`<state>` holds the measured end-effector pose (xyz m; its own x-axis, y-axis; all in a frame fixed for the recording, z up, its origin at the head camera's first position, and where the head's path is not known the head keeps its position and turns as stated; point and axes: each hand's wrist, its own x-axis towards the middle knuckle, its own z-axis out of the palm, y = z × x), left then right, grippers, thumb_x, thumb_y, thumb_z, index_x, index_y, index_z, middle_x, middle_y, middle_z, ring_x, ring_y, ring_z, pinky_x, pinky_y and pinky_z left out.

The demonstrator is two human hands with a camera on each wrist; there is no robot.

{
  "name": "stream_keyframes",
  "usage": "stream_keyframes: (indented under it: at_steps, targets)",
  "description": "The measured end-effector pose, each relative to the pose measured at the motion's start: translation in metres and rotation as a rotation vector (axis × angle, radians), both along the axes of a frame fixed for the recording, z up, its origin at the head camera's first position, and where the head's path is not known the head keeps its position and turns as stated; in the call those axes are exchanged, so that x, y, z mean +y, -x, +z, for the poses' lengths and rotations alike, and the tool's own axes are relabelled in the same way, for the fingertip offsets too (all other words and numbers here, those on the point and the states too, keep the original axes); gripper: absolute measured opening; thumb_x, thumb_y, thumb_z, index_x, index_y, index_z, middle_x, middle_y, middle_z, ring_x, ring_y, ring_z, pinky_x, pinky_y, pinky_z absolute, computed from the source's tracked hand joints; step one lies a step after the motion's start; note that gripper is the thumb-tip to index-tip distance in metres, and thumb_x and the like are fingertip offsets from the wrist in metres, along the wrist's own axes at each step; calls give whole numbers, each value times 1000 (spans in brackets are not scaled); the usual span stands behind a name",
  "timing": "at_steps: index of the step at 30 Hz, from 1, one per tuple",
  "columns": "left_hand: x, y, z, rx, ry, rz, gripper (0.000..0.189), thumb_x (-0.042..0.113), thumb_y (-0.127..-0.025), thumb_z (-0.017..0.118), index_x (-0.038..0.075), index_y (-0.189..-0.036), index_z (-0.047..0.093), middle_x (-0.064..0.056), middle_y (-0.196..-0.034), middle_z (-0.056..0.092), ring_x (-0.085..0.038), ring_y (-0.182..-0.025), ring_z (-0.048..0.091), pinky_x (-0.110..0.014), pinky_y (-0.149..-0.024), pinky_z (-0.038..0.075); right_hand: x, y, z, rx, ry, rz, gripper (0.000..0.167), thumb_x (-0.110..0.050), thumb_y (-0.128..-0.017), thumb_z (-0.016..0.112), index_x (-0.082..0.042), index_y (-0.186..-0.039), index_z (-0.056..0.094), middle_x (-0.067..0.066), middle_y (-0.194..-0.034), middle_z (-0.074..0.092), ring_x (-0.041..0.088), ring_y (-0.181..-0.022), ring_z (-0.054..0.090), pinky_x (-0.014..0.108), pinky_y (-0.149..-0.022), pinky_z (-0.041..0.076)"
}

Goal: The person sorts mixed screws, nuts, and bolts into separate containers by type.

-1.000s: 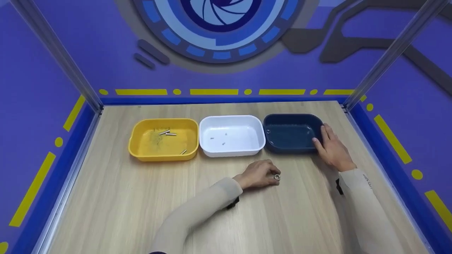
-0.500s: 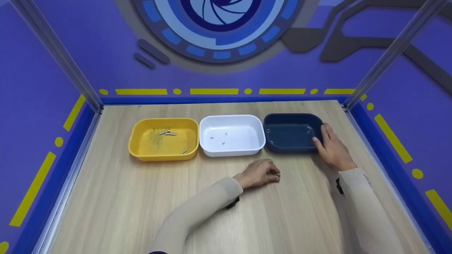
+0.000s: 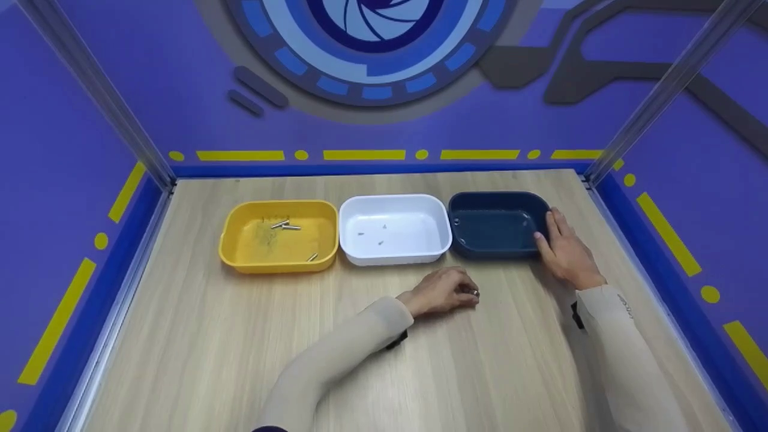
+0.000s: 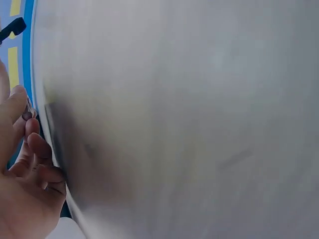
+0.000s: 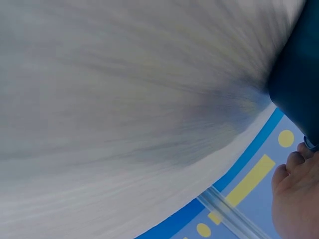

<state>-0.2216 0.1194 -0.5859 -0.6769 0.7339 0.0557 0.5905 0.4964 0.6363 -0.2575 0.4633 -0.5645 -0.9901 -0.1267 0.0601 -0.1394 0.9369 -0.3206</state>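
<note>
My left hand (image 3: 441, 292) is over the table in front of the white and dark blue trays. Between its thumb and fingertips it pinches a small shiny metal ring (image 3: 474, 293), mostly covered by the fingers; the left wrist view shows the same ring (image 4: 29, 110) at the fingertips. At the far right, my right hand (image 3: 569, 255) rests against the right end of the dark blue tray (image 3: 495, 233), fingers extended along the outer wall and thumb at the front corner of the rim. Small ring-like pieces lie at that tray's left side.
Side by side with the dark tray stand a white tray (image 3: 414, 231) holding 3 tiny pieces and a yellow tray (image 3: 249, 246) with several metal pins (image 3: 291, 228). Blue-purple panels (image 3: 384, 135) enclose the wooden table (image 3: 468, 372) at the back and sides.
The ring has turned in my left fingers, from its round opening facing up to nearly edge-on and more covered. My left hand has shifted very slightly forward; the right hand stays at the tray.
</note>
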Motion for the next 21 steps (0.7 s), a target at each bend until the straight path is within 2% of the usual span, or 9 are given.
stream_keyframes:
  at_steps: [3, 6, 10, 13, 17, 21]
  targets:
    - [1, 1, 5, -17, -16, 4, 24, 37, -100, 77, 22, -117, 83, 9, -115, 74, -3, -109, 66, -19, -91, 54, 0, 0, 0, -1, -2, 1, 80, -49, -115, 31, 9, -167, 11, 31, -176, 7, 56, -160, 15, 71, -128, 18]
    - [3, 1, 12, -22, -15, 16, 25, 39, -100, 76, 24, -119, 83, 9, -116, 72, -2, -107, 66, -19, -84, 54, 1, 1, 0, -4, -8, -3, 81, -50, -115, 31, 8, -168, 10, 31, -176, 7, 55, -160, 14, 70, -129, 18]
    - [6, 2, 20, 5, -16, 1, 26, 39, -101, 75, 23, -120, 83, 8, -113, 71, -3, -100, 65, -16, -77, 50, 2, 0, 1, -5, -11, -12, 82, -51, -115, 31, 7, -168, 10, 31, -176, 8, 54, -161, 14, 70, -129, 18]
    - [8, 5, 25, 47, -23, -13, 25, 38, -101, 75, 22, -118, 83, 7, -109, 71, -4, -97, 65, -16, -80, 50, 2, 0, 1, -9, -6, -17, 82, -52, -115, 31, 6, -168, 9, 30, -176, 8, 54, -161, 13, 69, -130, 18]
    - [10, 8, 33, 95, -9, -6, 25, 40, -100, 76, 23, -116, 83, 8, -108, 72, -5, -100, 68, -21, -88, 53, 1, -1, 1, -27, -3, -27, 83, -54, -114, 30, 5, -169, 8, 28, -177, 5, 52, -162, 11, 68, -130, 16]
    - [11, 11, 41, 102, -14, -3, 26, 39, -101, 75, 21, -118, 83, 6, -109, 72, -10, -99, 69, -20, -84, 53, 0, 0, -1, -30, 2, -28, 84, -55, -114, 31, 4, -169, 8, 27, -178, 5, 51, -163, 10, 68, -131, 16]
